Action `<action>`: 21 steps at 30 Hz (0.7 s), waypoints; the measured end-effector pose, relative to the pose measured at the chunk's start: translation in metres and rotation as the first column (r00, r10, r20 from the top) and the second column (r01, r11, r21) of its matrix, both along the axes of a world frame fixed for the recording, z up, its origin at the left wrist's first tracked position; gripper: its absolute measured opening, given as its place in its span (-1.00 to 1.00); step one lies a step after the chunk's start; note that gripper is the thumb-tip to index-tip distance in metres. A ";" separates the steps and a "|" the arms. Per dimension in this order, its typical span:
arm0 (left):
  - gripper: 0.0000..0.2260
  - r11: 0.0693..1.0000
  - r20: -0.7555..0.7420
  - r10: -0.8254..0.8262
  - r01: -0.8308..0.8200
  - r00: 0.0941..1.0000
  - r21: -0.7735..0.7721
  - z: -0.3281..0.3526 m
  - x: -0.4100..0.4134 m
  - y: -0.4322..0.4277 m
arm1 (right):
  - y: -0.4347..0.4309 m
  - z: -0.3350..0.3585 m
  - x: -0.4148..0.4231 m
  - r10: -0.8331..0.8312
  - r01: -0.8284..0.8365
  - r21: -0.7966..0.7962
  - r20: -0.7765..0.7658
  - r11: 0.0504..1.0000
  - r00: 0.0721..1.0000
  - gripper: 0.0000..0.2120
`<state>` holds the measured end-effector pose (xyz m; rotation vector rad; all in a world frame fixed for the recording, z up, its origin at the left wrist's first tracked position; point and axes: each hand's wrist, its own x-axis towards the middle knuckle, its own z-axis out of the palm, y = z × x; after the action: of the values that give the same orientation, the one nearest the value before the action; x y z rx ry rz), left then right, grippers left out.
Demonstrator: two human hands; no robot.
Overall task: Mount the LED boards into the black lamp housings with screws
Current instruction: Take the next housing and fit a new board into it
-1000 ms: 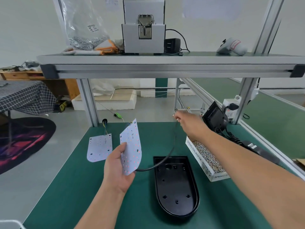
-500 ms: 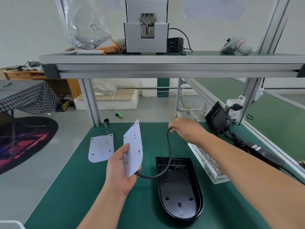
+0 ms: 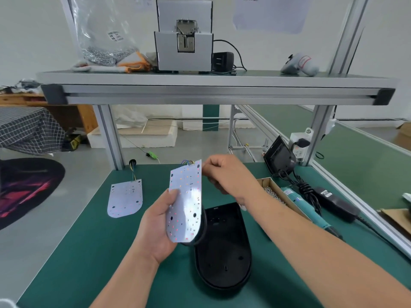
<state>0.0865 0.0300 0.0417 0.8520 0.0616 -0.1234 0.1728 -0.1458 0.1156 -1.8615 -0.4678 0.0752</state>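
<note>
My left hand [image 3: 155, 227] holds the LED board [image 3: 185, 203] upright above the green mat [image 3: 89, 252]; the thumb lies across its white face near the left edge, the other fingers are behind it, and the grip is closed on the board. The board stands rounded end down and straight end up, with a cluster of coloured wires [image 3: 188, 162] at its top edge; it is in the air, just left of and partly in front of the black lamp housing [image 3: 224, 247] — not seated in it.

My right hand [image 3: 226, 176] is raised behind the board's upper right corner, fingers curled, fingertips just beside that corner; whether they pinch the board, a wire or nothing I cannot tell. A black cable [image 3: 201, 235] loops out from behind the board's lower edge at the housing's left rim; both its ends are hidden.

The housing lies flat on the mat, open side up; small mounting points show inside. A second LED board [image 3: 125, 197] lies flat on the mat well to the left; its wires run back to a black grommet [image 3: 132, 162] at the mat's far edge.

Right of the housing sits an open box of screws [image 3: 272, 192], partly behind my right forearm; beside it lie a teal screwdriver [image 3: 304, 210] and a black power adapter [image 3: 335, 203]. On the upper shelf [image 3: 200, 85] — a grey screw feeder [image 3: 184, 38] and a clear bag of screws [image 3: 104, 41].
</note>
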 end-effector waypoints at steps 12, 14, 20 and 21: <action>-0.77 0.987 -0.098 0.124 -0.133 0.987 -0.088 0.001 0.005 0.002 | -0.057 0.010 -0.011 0.126 0.019 -0.573 0.213 0.820 0.969 -0.92; -0.79 0.982 -0.090 0.157 -0.165 0.983 -0.095 0.002 0.008 0.008 | -0.077 0.008 -0.011 0.142 0.118 -0.682 0.313 0.722 0.939 -0.89; -0.77 0.987 -0.093 0.125 -0.134 0.988 -0.089 -0.001 0.009 0.007 | -0.085 -0.020 -0.025 -0.059 0.133 -0.397 0.194 0.908 0.979 -0.88; -0.77 0.987 -0.092 0.135 -0.142 0.987 -0.081 -0.002 0.009 0.007 | -0.080 -0.025 -0.028 -0.070 0.119 -0.321 0.160 0.939 0.985 -0.89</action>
<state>0.0956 0.0368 0.0399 0.7526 0.1951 -0.0320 0.1445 -0.2255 0.0907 -2.2282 -0.4880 -0.0531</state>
